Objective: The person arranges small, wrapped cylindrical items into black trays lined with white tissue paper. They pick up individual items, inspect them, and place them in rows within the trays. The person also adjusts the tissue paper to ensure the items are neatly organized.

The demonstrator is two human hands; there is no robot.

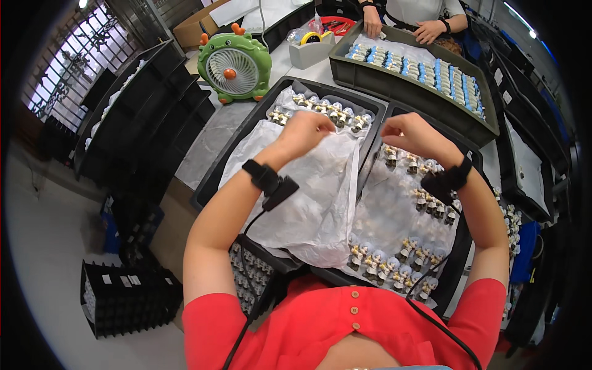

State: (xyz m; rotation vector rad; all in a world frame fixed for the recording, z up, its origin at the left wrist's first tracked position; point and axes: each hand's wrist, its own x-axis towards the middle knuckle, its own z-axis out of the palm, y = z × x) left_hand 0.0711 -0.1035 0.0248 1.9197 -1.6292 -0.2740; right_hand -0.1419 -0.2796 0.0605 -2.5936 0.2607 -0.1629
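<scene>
My left hand, its fingers curled together, hovers over the far part of the left black tray. Beneath it lies crumpled white tissue paper that covers most of that tray. Beyond the paper stands a row of small figurines with pale hair and white-and-dark clothes. My right hand is closed as well, thumb against fingers, above the far end of the right tray. Similar figurines lie there in groups on white sheeting. Whatever either hand may pinch is too small or hidden to make out.
A green fan stands beyond the left tray, near a tape dispenser. Across the table, a co-worker's hands are at a grey crate of blue-and-white pieces. Black crates are stacked at left; cables hang from both my wrist devices.
</scene>
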